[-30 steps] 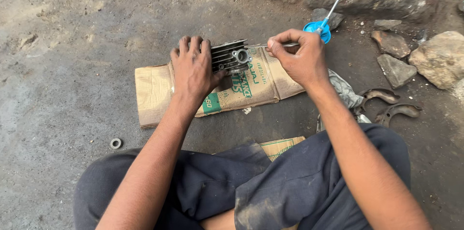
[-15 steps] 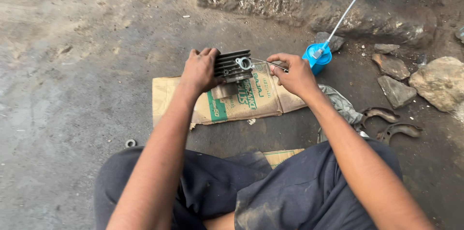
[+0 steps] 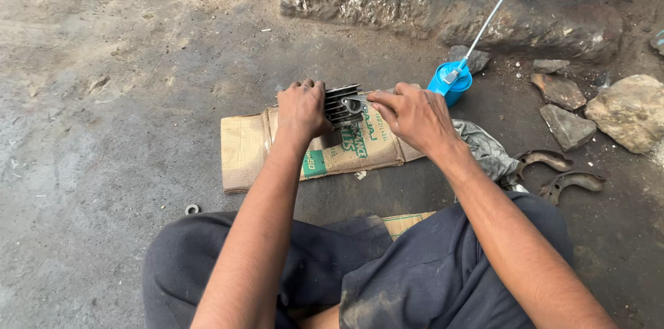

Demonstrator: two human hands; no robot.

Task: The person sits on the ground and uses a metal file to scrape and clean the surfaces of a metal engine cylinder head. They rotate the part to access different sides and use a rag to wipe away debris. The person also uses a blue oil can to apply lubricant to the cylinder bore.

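Your left hand [image 3: 301, 109] is gripping the finned engine cylinder [image 3: 342, 104] on the flattened cardboard [image 3: 311, 146] — your right hand [image 3: 412, 117], at its three o'clock, is pinching a small metal tool [image 3: 355, 103] against it.

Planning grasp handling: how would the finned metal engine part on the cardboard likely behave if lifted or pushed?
The finned engine part looks like solid cast metal, so probably stiff and heavy for its size. Its ridged fins should give grip. Steadied by the left hand, it sits on flat cardboard, so it would likely slide, not roll.
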